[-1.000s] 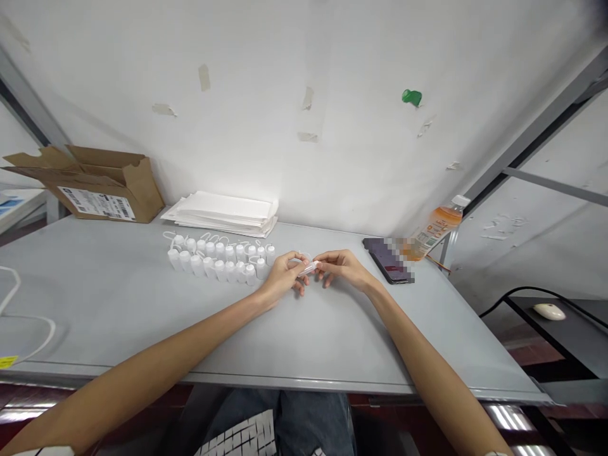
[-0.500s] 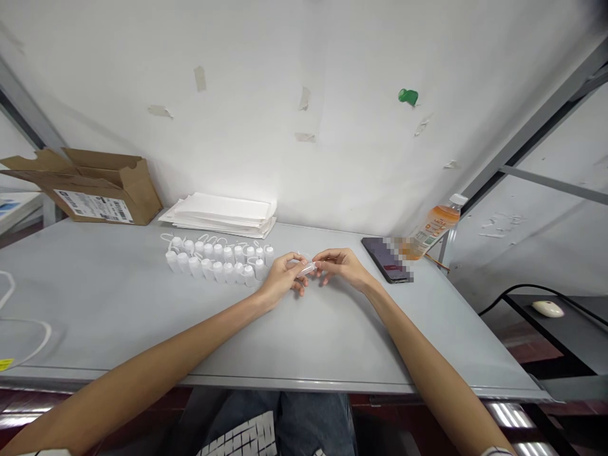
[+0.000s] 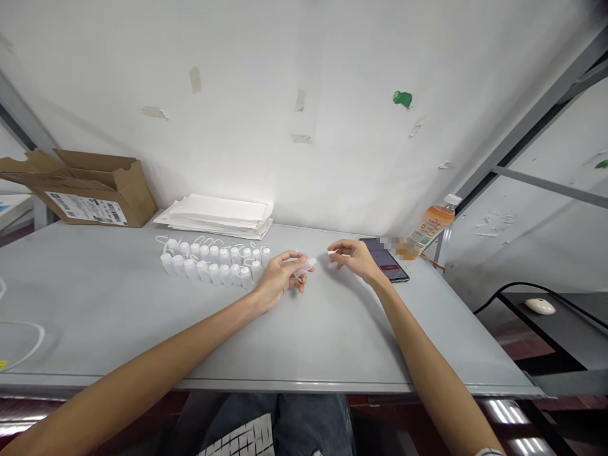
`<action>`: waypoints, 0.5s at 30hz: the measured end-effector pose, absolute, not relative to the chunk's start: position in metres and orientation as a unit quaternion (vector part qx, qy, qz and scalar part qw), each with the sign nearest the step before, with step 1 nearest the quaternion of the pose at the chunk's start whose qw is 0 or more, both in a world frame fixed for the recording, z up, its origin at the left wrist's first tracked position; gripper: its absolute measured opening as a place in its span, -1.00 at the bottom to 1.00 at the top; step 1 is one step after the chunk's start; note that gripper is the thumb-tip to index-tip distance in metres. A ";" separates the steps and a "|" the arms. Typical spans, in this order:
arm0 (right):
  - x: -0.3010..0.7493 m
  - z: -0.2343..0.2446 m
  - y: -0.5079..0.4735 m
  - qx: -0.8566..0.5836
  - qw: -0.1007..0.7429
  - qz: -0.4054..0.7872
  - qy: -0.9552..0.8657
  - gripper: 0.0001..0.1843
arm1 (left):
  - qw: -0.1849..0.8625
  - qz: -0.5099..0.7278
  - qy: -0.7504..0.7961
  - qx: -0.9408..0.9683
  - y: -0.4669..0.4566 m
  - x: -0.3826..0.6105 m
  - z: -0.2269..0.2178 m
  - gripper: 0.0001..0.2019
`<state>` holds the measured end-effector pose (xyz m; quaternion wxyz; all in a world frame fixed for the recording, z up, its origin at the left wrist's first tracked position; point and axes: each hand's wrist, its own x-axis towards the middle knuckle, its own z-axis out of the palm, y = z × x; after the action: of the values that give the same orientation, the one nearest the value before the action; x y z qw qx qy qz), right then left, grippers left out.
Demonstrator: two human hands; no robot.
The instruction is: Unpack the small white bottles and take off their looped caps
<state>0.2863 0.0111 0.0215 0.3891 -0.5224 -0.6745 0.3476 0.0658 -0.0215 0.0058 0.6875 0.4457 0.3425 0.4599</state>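
My left hand [image 3: 280,278] grips a small white plastic bottle [image 3: 304,266] between thumb and fingers, with its end pointing right. My right hand [image 3: 355,259] is apart from that bottle, a short way to the right. A tiny white piece [image 3: 331,252] shows at its pinched fingertips, too small to name. Just left of my left hand stand two close rows of similar white bottles [image 3: 213,258] with thin loops on top. A dark smartphone [image 3: 386,259] lies just beyond my right hand, partly covered by a blurred patch.
The grey table [image 3: 95,285] ends at a white wall behind. Along the wall are a stack of white paper sheets [image 3: 216,215], an open cardboard box [image 3: 90,190] and an orange-labelled drink bottle [image 3: 427,229]. A white computer mouse [image 3: 540,306] sits on a lower dark surface at right.
My right hand has drawn away to the right from the bottle, taking the tiny white piece with it. My left hand still holds the bottle. The whole view has shifted slightly.
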 end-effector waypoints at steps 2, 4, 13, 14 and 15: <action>0.295 0.015 0.016 -0.582 0.321 0.203 -0.719 -0.84 | 0.670 0.461 0.345 0.469 -0.022 0.066 0.006 -0.63; 0.301 0.009 0.020 -0.604 0.249 0.104 -0.750 -0.76 | 0.653 0.459 0.357 0.486 -0.022 0.067 0.005 -0.60; 0.300 0.008 0.019 -0.608 0.135 0.041 -0.781 -0.64 | 0.608 0.427 0.403 0.534 -0.021 0.067 0.001 -0.57; 0.300 0.008 0.019 -0.609 0.132 0.042 -0.781 -0.66 | 0.606 0.423 0.405 0.539 -0.021 0.066 0.001 -0.57; 0.300 0.008 0.019 -0.610 0.130 0.044 -0.780 -0.67 | 0.603 0.422 0.407 0.541 -0.020 0.066 0.000 -0.57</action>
<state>0.3002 0.0193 0.0079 0.1304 -0.6105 -0.7800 0.0438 0.0661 -0.0204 -0.0001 0.6029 0.5411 0.4072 0.4219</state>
